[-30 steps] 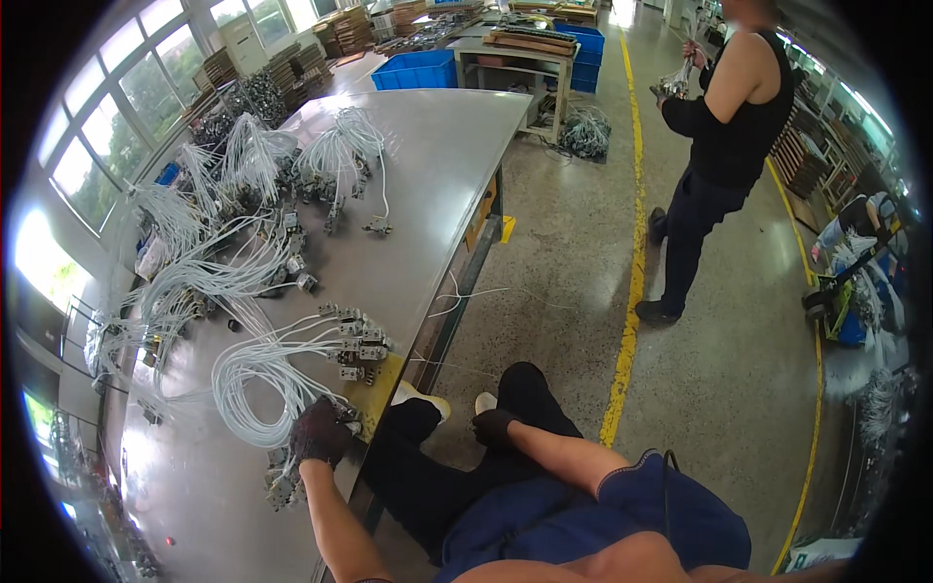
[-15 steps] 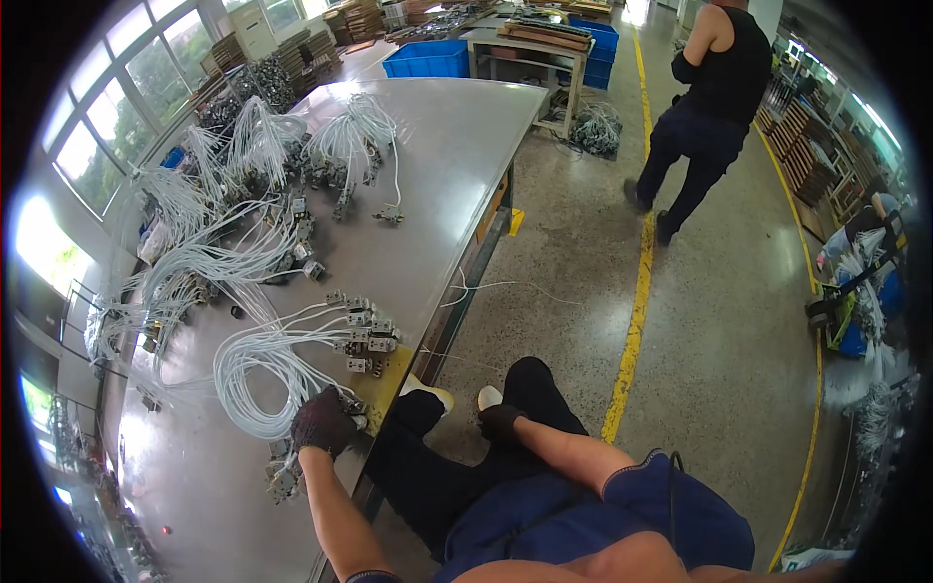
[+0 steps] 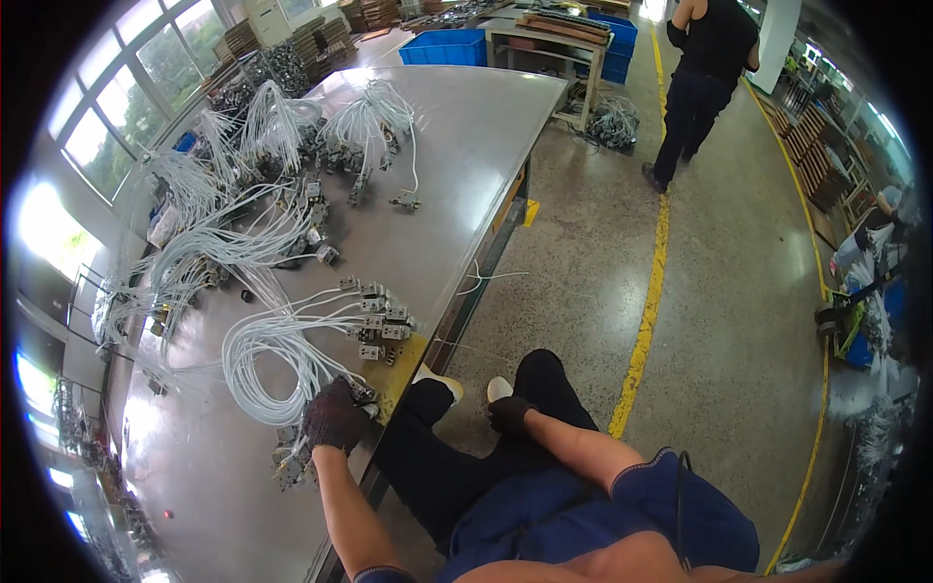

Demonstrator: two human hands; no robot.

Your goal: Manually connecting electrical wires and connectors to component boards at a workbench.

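Observation:
My left hand (image 3: 335, 418), in a dark glove, is closed over the lower end of a coiled bundle of white cables (image 3: 255, 364) on the metal table. Small metal connectors (image 3: 384, 325) cap the bundle's other ends, lying by a yellow patch (image 3: 400, 374) at the table's edge. More metal parts (image 3: 294, 457) show just below the left hand. My right hand (image 3: 510, 416), also gloved, rests at my leg near the knee, away from the table. Dark cloth and glove blend there, so its fingers cannot be made out.
Heaps of white cables with metal ends (image 3: 224, 243) cover the table's (image 3: 457, 126) left side. A blue bin (image 3: 444, 47) and a wooden-topped bench (image 3: 544, 44) stand beyond. Another person (image 3: 705, 87) walks on the floor by a yellow line (image 3: 646, 330).
The view has shifted slightly, so the table sits a little further right and higher. The other person has walked farther away. My hands keep nearly the same places.

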